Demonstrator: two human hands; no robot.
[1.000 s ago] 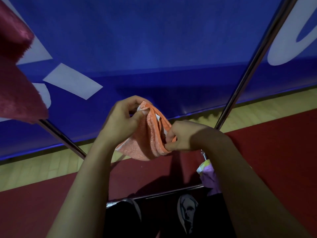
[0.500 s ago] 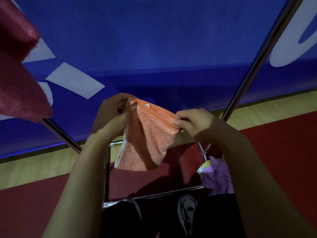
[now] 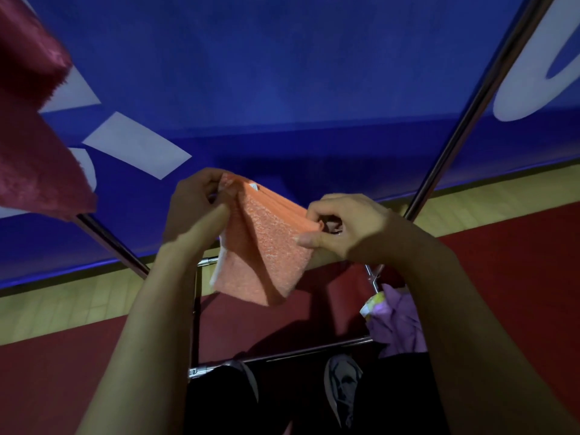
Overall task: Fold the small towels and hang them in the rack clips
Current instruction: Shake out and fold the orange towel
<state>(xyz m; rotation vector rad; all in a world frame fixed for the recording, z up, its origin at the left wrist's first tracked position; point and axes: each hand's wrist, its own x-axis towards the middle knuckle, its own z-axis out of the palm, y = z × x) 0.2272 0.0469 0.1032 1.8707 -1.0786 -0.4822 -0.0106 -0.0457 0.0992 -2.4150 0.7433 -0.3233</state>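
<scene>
Orange towel point(image 3: 263, 246) now stretched flat between hands, no longer bunched. Left hand point(image 3: 194, 208) pinching one top corner, right hand point(image 3: 342, 227) pinching the other. Fold looks squared; probably ready for a rack clip.

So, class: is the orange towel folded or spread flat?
Folded: the orange towel shows stacked layered edges along its top, pinched between both hands.
</scene>
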